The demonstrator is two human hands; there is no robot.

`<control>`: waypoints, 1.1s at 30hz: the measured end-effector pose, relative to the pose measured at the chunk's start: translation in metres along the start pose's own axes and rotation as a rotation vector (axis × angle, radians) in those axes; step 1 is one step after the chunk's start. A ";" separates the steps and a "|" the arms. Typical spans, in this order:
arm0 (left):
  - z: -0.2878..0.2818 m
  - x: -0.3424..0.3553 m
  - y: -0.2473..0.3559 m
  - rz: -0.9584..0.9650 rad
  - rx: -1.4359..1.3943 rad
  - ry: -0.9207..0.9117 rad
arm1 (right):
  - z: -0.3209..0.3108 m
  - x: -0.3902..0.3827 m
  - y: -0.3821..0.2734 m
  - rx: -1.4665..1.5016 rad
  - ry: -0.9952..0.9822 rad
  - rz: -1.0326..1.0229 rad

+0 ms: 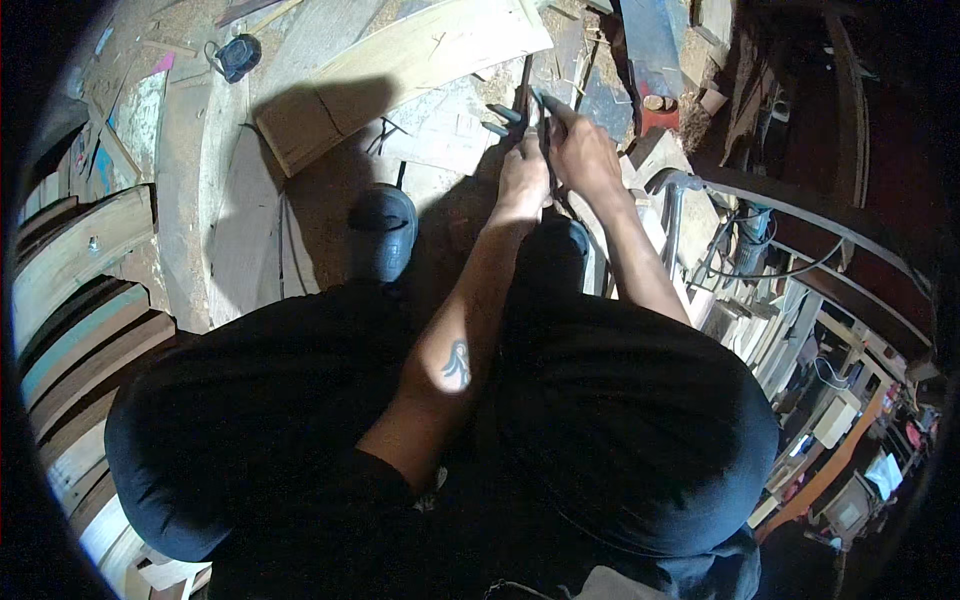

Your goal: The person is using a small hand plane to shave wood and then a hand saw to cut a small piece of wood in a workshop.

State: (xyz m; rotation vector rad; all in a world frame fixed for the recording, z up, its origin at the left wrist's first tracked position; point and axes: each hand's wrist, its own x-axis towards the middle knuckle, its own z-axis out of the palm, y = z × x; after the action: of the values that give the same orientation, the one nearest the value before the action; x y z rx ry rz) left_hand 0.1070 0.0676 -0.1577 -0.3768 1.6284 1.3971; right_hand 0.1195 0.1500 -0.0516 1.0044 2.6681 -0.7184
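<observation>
My left hand (525,178) is closed between my feet, its thumb stretched forward along a thin dark bar (526,80) that points away from me. Two dark, rounded ends like tool handles (504,113) stick out to the left of its fingers; their other end is hidden. Close against it on the right, my right hand (585,155) is bent, with fingers pinched near the same bar. A slim bluish tip shows by its index finger, too small to name. Ahead of both hands lies a broad pale wooden board (430,60) with a curved edge.
A dark round object with a cord (238,57) lies at the far left. Curved wooden pieces (95,330) are stacked on the left. On the right stand a grey metal pipe frame (676,215), cables and many wood offcuts (760,320). My shoe (382,235) rests near the board.
</observation>
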 end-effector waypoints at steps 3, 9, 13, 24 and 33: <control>-0.003 -0.031 0.024 -0.136 -0.250 -0.080 | 0.000 0.007 0.005 0.037 -0.016 0.039; -0.014 -0.009 -0.005 0.038 0.012 -0.008 | -0.004 -0.025 -0.002 -0.006 -0.126 -0.028; 0.002 -0.049 0.042 -0.146 -0.070 -0.103 | -0.021 -0.020 0.000 -0.057 -0.093 0.023; -0.003 0.009 -0.022 0.218 0.142 0.034 | -0.009 -0.006 -0.014 -0.115 -0.108 -0.043; 0.003 -0.023 0.011 0.015 -0.041 -0.011 | 0.002 0.009 0.017 -0.151 -0.109 0.010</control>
State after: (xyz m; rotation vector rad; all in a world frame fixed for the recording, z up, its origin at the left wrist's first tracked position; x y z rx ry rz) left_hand 0.1123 0.0665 -0.1321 -0.3802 1.5986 1.4432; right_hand 0.1243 0.1657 -0.0625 0.9121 2.5771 -0.5438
